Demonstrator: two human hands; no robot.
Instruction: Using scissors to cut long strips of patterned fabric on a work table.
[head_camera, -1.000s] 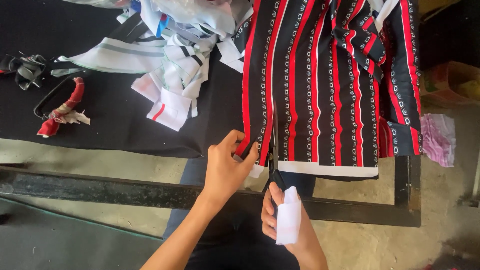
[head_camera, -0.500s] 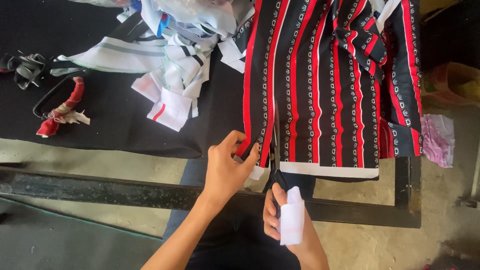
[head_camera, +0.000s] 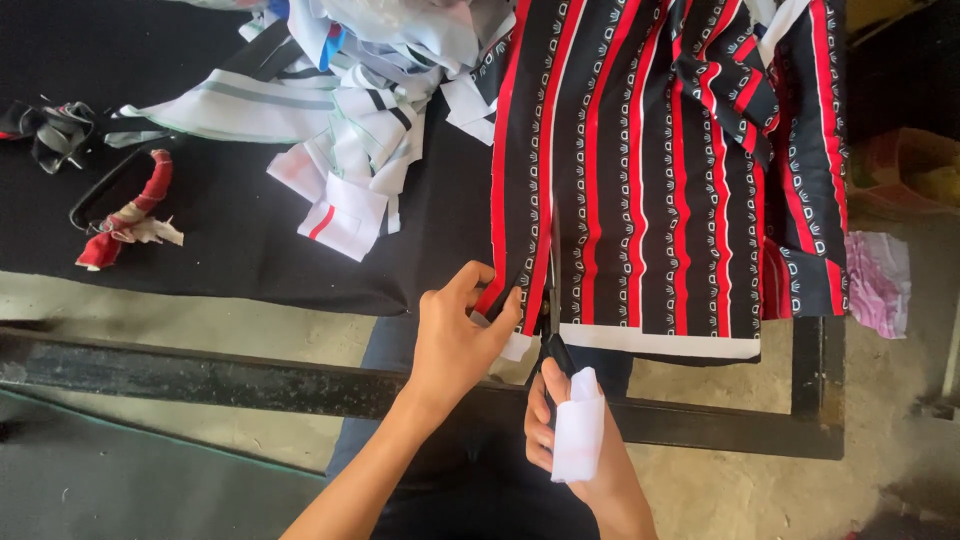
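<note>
A black fabric with red and white stripes (head_camera: 680, 180) hangs over the front edge of a black table (head_camera: 230, 250), with a white band along its lower hem. My left hand (head_camera: 455, 340) pinches the fabric's lower left edge between thumb and fingers. Just right of it and lower, my right hand (head_camera: 545, 425) grips dark scissors (head_camera: 553, 348) whose handle is wrapped in white cloth (head_camera: 578, 440). The blades point up into the fabric beside my left fingers. Whether the blades are apart or closed is hidden.
A heap of white and grey striped scraps (head_camera: 350, 120) lies at the table's middle back. A second pair of scissors with a red-wrapped handle (head_camera: 120, 205) and a dark clump (head_camera: 55, 125) lie at the left. A dark metal frame bar (head_camera: 200, 375) runs below; pink cloth (head_camera: 880, 280) lies on the floor.
My right hand with the scissors has shifted very slightly to the right and down. My left hand keeps its pinch on the fabric edge.
</note>
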